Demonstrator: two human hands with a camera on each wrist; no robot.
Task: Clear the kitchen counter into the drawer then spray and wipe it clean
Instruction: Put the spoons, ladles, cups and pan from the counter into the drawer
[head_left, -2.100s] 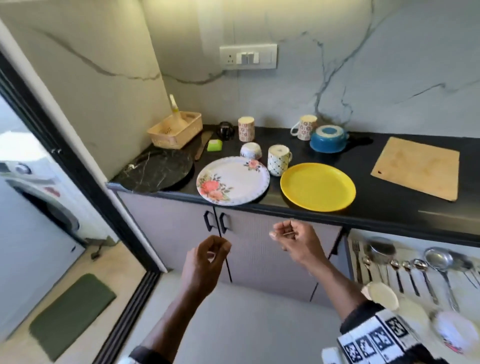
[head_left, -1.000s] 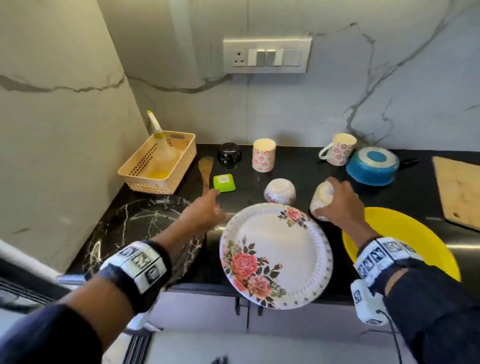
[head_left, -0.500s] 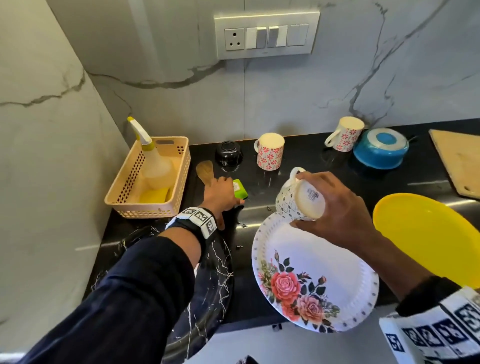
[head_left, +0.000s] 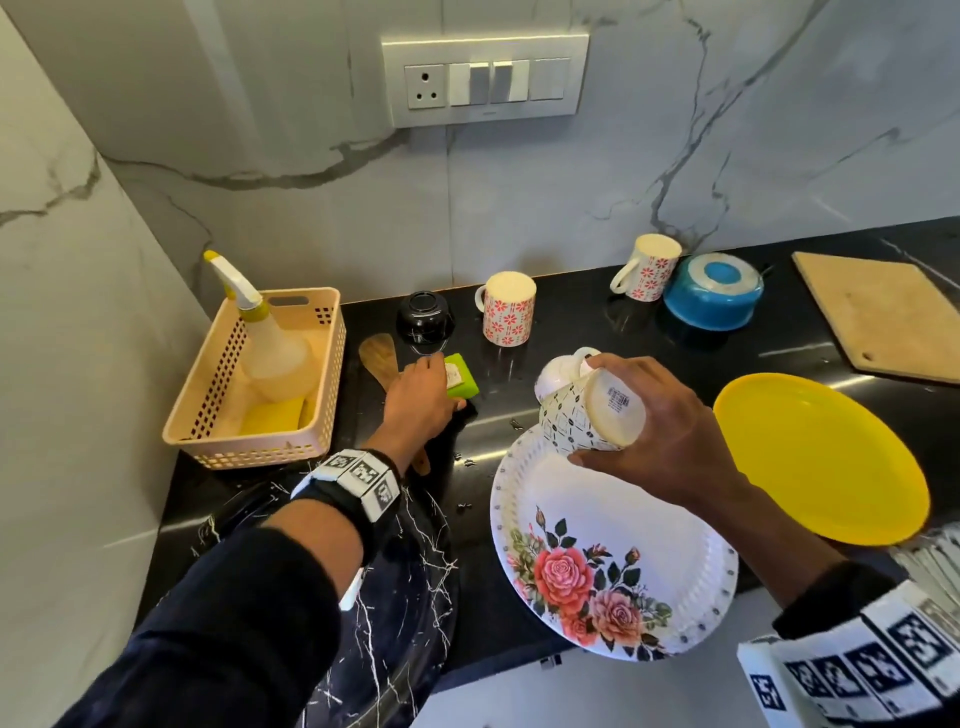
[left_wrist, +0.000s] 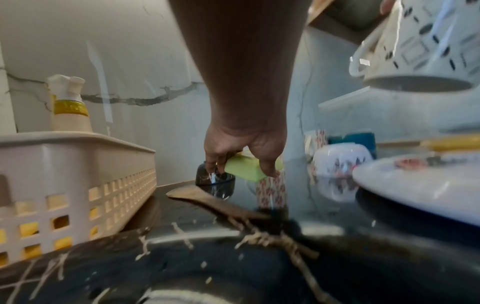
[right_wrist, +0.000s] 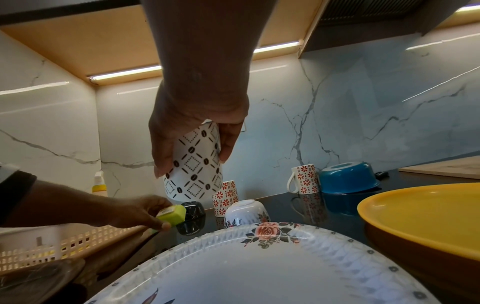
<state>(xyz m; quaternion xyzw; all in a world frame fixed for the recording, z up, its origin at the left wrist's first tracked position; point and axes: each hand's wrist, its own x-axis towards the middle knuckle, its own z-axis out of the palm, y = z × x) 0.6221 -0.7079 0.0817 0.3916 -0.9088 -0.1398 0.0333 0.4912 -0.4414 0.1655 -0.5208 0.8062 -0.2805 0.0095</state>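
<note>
My left hand (head_left: 415, 400) pinches a small green block (head_left: 457, 376) between thumb and fingers, just above the black counter (head_left: 582, 338) beside a wooden spatula (head_left: 378, 358). The left wrist view shows the green block (left_wrist: 245, 169) off the surface. My right hand (head_left: 660, 431) grips a white mug with a dark diamond pattern (head_left: 587, 410), mouth down and tilted, above the far rim of the floral plate (head_left: 613, 545). In the right wrist view the mug (right_wrist: 193, 168) hangs clear of the counter.
A beige basket (head_left: 218, 395) with a spray bottle (head_left: 265, 332) stands at the left. Also on the counter: a black bowl (head_left: 423, 314), two red-flowered mugs (head_left: 508, 314) (head_left: 647, 273), an upturned white bowl (head_left: 556, 371), a blue bowl (head_left: 714, 291), a yellow plate (head_left: 815, 457), a cutting board (head_left: 888, 317), and a black marble platter (head_left: 410, 597).
My right hand took hold of the patterned mug and lifted it off the counter. My left hand reached to the green block and picked it up.
</note>
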